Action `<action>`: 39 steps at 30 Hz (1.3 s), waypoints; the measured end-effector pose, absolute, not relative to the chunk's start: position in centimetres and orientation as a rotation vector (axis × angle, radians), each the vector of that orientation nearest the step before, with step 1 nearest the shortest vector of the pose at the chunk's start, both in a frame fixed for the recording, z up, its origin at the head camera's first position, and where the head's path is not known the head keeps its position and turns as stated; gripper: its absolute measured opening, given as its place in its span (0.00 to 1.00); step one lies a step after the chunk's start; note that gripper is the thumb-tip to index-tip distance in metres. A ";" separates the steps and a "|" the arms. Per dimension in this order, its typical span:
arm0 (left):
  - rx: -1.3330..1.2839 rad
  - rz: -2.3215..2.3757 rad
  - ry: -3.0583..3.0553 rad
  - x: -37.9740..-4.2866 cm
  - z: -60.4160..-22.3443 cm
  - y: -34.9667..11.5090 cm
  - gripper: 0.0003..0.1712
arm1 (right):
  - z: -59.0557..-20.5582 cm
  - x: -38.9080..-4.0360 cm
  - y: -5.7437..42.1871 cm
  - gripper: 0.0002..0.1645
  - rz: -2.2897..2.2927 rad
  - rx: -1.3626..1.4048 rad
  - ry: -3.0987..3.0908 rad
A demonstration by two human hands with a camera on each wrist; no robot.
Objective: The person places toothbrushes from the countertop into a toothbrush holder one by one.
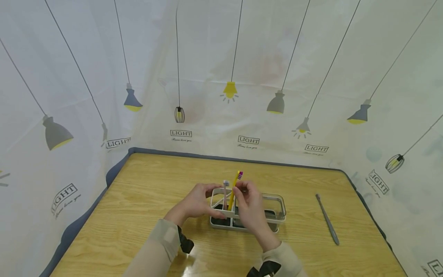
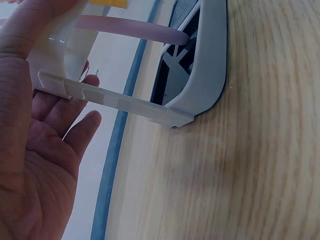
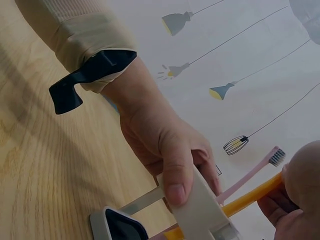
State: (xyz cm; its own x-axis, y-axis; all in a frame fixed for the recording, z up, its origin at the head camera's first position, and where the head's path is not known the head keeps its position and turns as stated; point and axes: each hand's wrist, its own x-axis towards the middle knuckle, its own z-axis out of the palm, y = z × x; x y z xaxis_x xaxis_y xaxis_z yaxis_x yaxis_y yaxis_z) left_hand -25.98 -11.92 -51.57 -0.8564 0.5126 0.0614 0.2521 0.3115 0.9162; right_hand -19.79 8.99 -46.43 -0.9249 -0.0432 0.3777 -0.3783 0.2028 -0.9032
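A white toothbrush holder [image 1: 281, 219] with a divided top and a dark base stands on the table. My left hand [image 1: 194, 203] grips its left end, the thumb on the near side of the upper rim, as the right wrist view also shows. A pink toothbrush [image 3: 247, 176] stands in the holder, bristles up, its lower end at the base [image 2: 212, 60] in the left wrist view. My right hand [image 1: 252, 206] pinches a yellow toothbrush [image 1: 232, 194] with purple bristles near its upper part. The yellow handle passes down through the holder's top, beside the pink one.
A grey toothbrush [image 1: 327, 219] lies on the wooden table [image 1: 138, 192] to the right of the holder. A white sheet [image 1: 207, 57] printed with hanging lamps surrounds the table at the back and sides.
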 end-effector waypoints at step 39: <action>0.692 1.564 2.341 -25.7 -51.3 -11.8 0.52 | -46.6 -19.2 11.1 0.09 1.751 0.227 -2.341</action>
State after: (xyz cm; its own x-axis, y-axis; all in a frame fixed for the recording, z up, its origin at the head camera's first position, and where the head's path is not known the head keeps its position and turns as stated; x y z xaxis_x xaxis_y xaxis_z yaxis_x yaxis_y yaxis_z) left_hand -25.71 -11.82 -51.34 -0.8586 0.5092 0.0601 0.2504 0.3141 0.9158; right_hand -19.22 11.09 -46.61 -0.9664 0.0021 0.2571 -0.2461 0.2826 -0.9271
